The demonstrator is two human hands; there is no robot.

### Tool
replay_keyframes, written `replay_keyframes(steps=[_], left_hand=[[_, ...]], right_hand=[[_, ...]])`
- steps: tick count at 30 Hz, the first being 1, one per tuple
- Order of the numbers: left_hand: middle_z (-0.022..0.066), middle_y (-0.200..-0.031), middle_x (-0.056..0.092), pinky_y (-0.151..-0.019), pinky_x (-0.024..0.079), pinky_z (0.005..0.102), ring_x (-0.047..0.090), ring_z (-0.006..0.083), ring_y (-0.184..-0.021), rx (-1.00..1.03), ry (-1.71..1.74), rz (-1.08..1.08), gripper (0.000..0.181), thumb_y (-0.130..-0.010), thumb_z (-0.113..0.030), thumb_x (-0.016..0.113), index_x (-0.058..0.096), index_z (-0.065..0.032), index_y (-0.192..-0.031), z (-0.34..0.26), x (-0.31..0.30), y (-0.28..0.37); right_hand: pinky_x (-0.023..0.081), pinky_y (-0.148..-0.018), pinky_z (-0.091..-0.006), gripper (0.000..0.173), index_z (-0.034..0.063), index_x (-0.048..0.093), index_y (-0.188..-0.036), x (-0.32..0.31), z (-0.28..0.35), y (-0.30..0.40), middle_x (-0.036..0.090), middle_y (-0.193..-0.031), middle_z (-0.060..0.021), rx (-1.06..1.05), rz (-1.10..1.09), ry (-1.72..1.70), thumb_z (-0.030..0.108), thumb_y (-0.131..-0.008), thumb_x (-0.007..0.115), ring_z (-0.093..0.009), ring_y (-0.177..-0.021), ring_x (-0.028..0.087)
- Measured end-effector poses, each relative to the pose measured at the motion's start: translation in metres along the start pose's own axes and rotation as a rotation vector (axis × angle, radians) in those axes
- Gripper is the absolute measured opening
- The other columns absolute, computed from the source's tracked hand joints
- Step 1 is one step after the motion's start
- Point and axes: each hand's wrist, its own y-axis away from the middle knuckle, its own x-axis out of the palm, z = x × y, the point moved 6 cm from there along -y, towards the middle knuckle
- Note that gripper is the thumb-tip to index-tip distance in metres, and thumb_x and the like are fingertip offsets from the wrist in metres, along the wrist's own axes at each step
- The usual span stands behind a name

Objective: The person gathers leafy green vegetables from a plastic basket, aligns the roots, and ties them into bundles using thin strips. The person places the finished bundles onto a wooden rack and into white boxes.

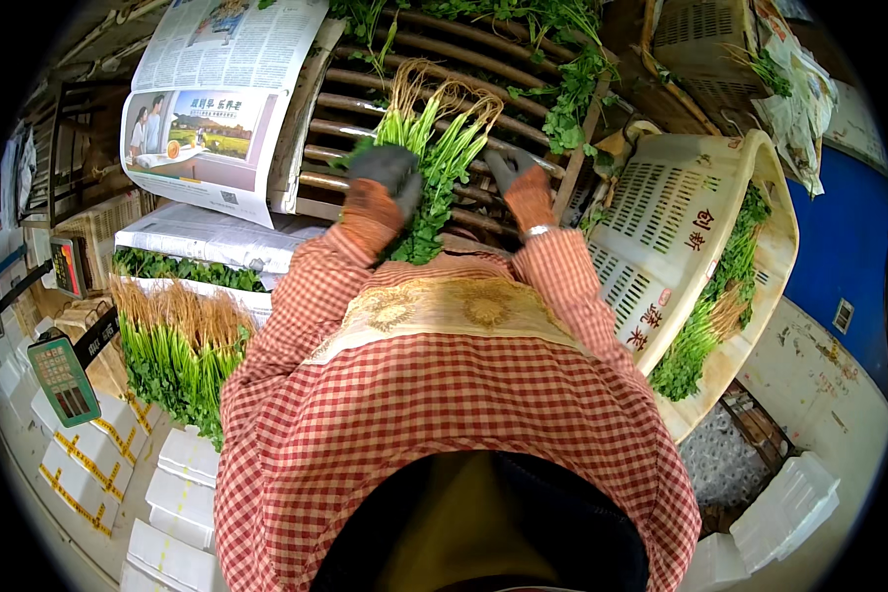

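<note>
Rooted stalks of leafy greens (pixel 451 140) lie in a loose bunch on a slatted metal rack (pixel 340 101), roots pointing away from me and leaves towards my apron. My left hand (pixel 388 181), in a grey and orange work glove, is on the left side of the bunch, its fingers curled around some stems and leaves. My right hand (pixel 521 177), gloved the same way, is just right of the bunch over the slats, fingers bent; it appears to hold nothing. More loose greens (pixel 569 111) are scattered along the rack's far and right edges.
Newspaper (pixel 199 140) covers the left side. Below it, greens with roots (pixel 177 333) are lined up in a row. A tipped plastic crate (pixel 658 214) with greens inside stands at the right. White foam boxes (pixel 81 473) are stacked at the lower left, near a scale display (pixel 64 379).
</note>
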Motion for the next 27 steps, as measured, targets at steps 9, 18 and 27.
replay_keyframes(steps=[9,18,27], left_hand=[[0.0158,-0.102,0.063,-0.088,0.043,0.044,0.055,0.0349,-0.1,-0.298,-0.206,0.116,0.024,-0.075,-0.017,0.064,0.067,-0.0027,-0.093,0.063,-0.016,0.037],[0.022,-0.125,0.052,-0.092,0.046,0.0387,0.057,0.0325,-0.108,-0.529,-0.289,0.544,0.048,-0.084,-0.024,0.062,0.05,-0.0033,-0.126,0.028,0.117,-0.032],[0.0176,-0.106,0.062,-0.081,0.05,0.0349,0.062,0.0252,-0.094,-0.419,0.412,0.291,0.038,-0.082,-0.012,0.065,0.054,0.0012,-0.116,-0.01,0.112,-0.001]], right_hand=[[0.05,-0.08,-0.0385,0.067,-0.0048,0.057,-0.119,0.016,0.004,-0.058,0.062,-0.111,-0.0228,-0.044,0.04,-0.065,0.047,-0.078,0.069,-0.03,-0.099,0.06],[0.049,-0.084,-0.0398,0.055,0.0004,0.051,-0.125,0.047,-0.058,-0.056,0.053,-0.128,-0.0132,0.138,0.268,-1.232,0.033,-0.084,0.068,-0.026,-0.111,0.054],[0.048,-0.065,-0.029,0.033,0.0014,0.061,-0.11,0.052,-0.03,-0.065,0.065,-0.093,-0.0073,-0.135,0.078,-0.758,0.028,-0.091,0.059,-0.016,-0.081,0.059]])
